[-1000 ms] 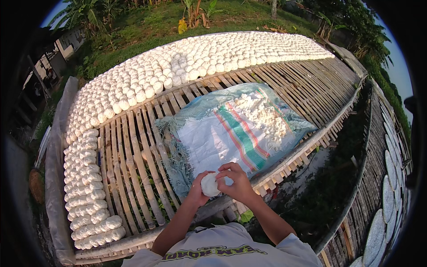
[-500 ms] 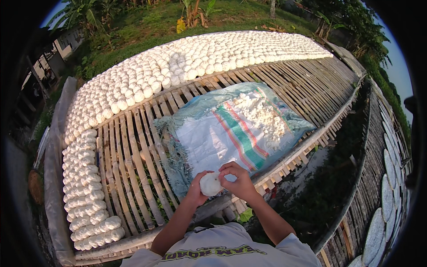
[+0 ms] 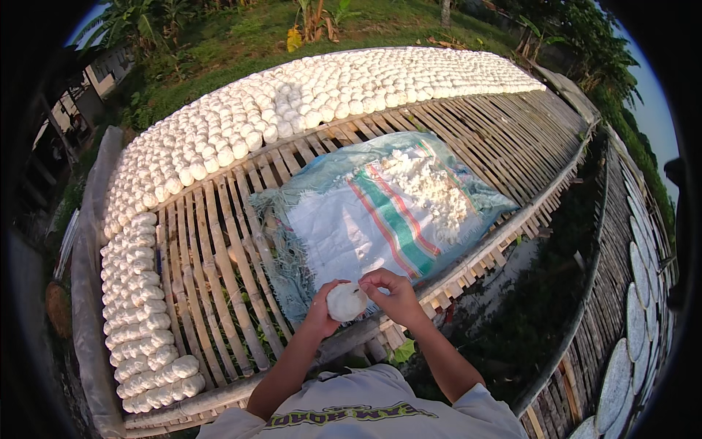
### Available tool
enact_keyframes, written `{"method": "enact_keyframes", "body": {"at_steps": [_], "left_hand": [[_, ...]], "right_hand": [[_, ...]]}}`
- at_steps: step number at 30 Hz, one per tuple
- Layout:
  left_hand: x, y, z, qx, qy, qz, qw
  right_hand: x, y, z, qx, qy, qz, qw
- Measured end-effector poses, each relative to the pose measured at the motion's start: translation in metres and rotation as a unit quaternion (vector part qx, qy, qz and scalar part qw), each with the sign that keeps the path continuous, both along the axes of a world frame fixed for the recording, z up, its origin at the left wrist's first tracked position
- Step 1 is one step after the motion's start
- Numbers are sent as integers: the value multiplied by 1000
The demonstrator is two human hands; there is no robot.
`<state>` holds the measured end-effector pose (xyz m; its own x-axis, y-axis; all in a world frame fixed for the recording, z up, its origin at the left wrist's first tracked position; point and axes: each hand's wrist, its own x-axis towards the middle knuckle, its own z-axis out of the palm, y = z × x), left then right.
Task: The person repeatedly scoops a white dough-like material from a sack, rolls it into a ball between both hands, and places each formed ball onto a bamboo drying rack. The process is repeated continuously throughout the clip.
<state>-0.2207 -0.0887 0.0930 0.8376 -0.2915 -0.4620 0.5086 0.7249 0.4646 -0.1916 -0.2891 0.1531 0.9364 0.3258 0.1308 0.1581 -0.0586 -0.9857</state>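
Observation:
My left hand (image 3: 320, 313) is wrapped round a white rounded lump (image 3: 346, 302), held over the near edge of the bamboo rack. My right hand (image 3: 393, 296) meets the lump's upper right side, its thumb and forefinger pinched together. Whatever is between those fingertips is too small to make out. A small dark speck shows on the lump close to them. Just beyond my hands lies a white woven sack (image 3: 329, 227) with green and red stripes, spread over a blue-green one. White crumbly pieces (image 3: 428, 186) are heaped on its far right part.
Rows of white rounded lumps (image 3: 307, 91) cover the rack's far side, and more line its left end (image 3: 139, 322). Gaps run between the bamboo slats (image 3: 212, 271). At the right, a second rack (image 3: 559, 373) carries pale round discs (image 3: 614, 384). Grass and plants lie behind.
My left hand has turned the lump slightly, and a dark speck now shows more plainly on it. The right fingers have shifted a little at its edge.

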Motion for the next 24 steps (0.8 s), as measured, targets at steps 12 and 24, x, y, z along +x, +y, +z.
{"method": "enact_keyframes", "body": {"at_steps": [12,24], "left_hand": [[3,-1,-9,4,7,-1,1000],[1,1,-17,34,-1,-11,999]], "right_hand": [[-6,-4,19,-183,-127,-9,975],[-4,-9,2,-98,-5,20,995]]}}
